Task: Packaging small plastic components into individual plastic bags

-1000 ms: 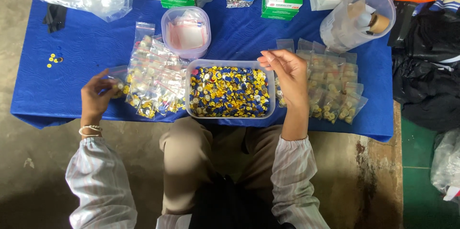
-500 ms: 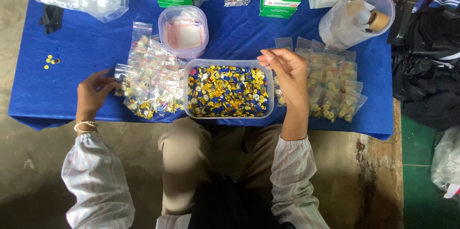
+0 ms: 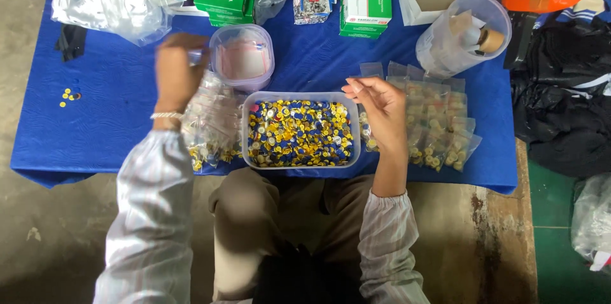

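Yellow-and-blue buttons in a clear rectangular tub (image 3: 299, 132) could scatter if the loosely open right hand (image 3: 380, 105) knocks it; left hand (image 3: 175, 71) fingers' grip unclear.

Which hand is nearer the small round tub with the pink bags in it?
Left. The left hand is raised right beside the small round tub, at its left rim. The right hand hovers well off to its right, past the tray of buttons.
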